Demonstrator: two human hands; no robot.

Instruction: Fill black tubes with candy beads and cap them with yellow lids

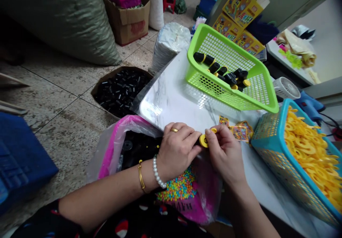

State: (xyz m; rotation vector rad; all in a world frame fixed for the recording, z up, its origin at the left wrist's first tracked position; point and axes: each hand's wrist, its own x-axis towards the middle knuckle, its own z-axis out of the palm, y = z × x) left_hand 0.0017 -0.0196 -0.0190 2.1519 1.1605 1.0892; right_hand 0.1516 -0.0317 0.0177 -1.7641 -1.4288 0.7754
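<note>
My left hand (177, 147) is closed around a small black plastic piece (197, 142), mostly hidden by the fingers. Between thumb and fingers, my right hand (226, 152) pinches a yellow plastic ring-shaped part (203, 141), which meets the end of the black piece. Below both hands lies a pink tub (107, 165) lined with clear plastic, holding black parts (139, 147) and many colourful small beads (180, 184). Just beyond my right hand, small printed packets (239, 133) lie on the white marbled table (165, 102).
A green basket (232, 102) holds black-and-yellow pieces. At right, a blue basket (269, 138) is heaped with yellow parts (310, 145). A carton of black cylinders (120, 92) stands on the floor beside the table. Sacks (171, 42), yellow boxes (240, 6) and a small fan (286, 88) are farther off.
</note>
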